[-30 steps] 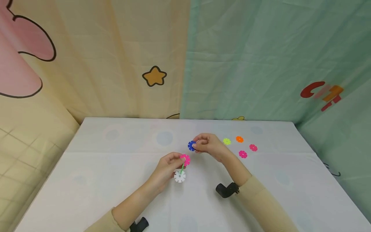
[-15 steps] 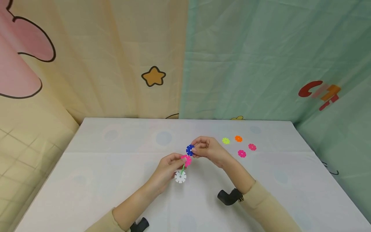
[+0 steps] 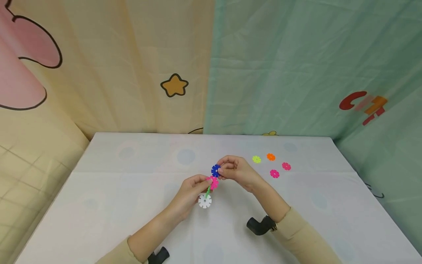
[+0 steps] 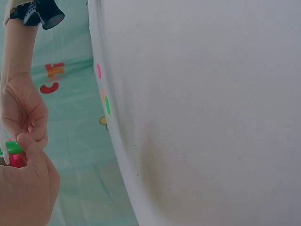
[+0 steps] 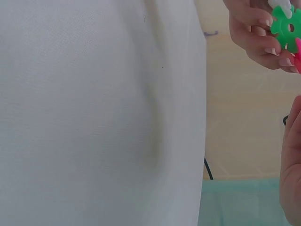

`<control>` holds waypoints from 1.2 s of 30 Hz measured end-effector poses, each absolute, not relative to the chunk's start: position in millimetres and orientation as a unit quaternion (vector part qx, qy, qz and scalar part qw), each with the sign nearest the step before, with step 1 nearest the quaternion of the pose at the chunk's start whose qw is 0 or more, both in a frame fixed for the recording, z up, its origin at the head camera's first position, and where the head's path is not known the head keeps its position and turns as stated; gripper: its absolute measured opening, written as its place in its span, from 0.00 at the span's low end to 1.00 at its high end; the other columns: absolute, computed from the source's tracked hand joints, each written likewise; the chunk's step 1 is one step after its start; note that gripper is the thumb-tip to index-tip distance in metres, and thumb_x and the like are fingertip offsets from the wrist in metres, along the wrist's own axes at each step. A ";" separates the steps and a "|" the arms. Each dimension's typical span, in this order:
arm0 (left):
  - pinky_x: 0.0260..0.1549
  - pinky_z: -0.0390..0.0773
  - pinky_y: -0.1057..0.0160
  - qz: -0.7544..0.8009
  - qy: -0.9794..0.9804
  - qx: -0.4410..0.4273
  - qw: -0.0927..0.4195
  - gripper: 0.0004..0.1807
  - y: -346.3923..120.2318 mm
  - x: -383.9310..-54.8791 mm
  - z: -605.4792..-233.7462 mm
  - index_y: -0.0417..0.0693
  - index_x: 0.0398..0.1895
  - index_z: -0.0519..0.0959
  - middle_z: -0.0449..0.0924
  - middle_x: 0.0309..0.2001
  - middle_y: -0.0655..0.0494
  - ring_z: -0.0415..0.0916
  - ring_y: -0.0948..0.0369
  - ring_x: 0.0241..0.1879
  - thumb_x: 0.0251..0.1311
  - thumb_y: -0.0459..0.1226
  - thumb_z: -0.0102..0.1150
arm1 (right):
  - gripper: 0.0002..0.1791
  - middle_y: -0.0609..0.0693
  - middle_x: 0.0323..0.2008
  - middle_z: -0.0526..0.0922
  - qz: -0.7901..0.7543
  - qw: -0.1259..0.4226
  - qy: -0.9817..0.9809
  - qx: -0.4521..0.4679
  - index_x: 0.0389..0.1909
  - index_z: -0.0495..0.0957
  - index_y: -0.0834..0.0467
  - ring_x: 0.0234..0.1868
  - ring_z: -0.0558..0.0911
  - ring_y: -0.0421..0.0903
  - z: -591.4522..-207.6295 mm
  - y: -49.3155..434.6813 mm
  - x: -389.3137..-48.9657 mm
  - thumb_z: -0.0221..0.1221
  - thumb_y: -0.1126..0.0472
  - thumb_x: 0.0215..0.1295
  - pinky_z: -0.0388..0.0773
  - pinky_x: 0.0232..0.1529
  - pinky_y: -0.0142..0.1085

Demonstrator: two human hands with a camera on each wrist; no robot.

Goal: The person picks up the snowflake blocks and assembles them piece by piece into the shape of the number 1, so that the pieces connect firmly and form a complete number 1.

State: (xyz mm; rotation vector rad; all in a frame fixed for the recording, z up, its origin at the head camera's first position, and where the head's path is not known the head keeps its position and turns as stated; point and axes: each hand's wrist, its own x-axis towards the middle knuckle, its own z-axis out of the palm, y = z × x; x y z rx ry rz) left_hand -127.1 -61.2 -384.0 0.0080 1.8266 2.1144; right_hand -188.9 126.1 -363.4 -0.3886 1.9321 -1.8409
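Observation:
My left hand (image 3: 191, 192) pinches a pink notched snowflake disc (image 3: 214, 182) between thumb and fingers. A green disc (image 5: 288, 29), seen nearly edge-on in the head view, joins the pink one to a white disc (image 3: 204, 201) that hangs lowest. Thumb and fingertips of my right hand (image 3: 238, 171) pinch a blue disc (image 3: 215, 170). Its lower edge is right at the top rim of the pink disc. In the right wrist view the right hand is cut off by the frame edge, and the blue disc is out of sight there.
On the white-covered table (image 3: 132, 205), to the right behind my right hand, lie loose discs: a yellow one (image 3: 256, 159), an orange one (image 3: 271, 157) and two pink ones (image 3: 274, 173). Curtains (image 3: 280, 66) hang behind the table's far edge.
My right hand has brought the blue disc slightly down and left, from apart to right against the pink disc's rim. The left hand has stayed nearly still with the joined discs.

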 end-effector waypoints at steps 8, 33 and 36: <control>0.28 0.72 0.71 0.743 0.646 0.005 0.174 0.15 -60.2 -126.6 -382.4 0.33 0.44 0.74 0.78 0.34 0.53 0.72 0.58 0.35 0.64 0.39 0.53 | 0.08 0.48 0.27 0.82 -0.674 0.223 0.690 -0.141 0.42 0.71 0.69 0.29 0.81 0.41 -364.6 127.4 -187.0 0.54 0.74 0.62 0.79 0.38 0.32; 0.30 0.78 0.70 0.775 0.614 -0.009 0.151 0.17 -61.3 -124.7 -383.3 0.27 0.46 0.74 0.80 0.29 0.51 0.77 0.63 0.28 0.66 0.36 0.52 | 0.06 0.47 0.27 0.82 -0.667 0.178 0.699 -0.186 0.36 0.72 0.75 0.30 0.82 0.40 -367.8 124.3 -181.9 0.57 0.75 0.59 0.80 0.37 0.34; 0.33 0.78 0.69 0.777 0.609 -0.004 0.160 0.17 -62.2 -125.5 -383.7 0.25 0.47 0.73 0.80 0.30 0.49 0.77 0.63 0.29 0.66 0.36 0.50 | 0.07 0.47 0.27 0.81 -0.669 0.178 0.697 -0.186 0.36 0.71 0.75 0.29 0.82 0.40 -368.8 124.7 -181.7 0.56 0.76 0.59 0.80 0.37 0.34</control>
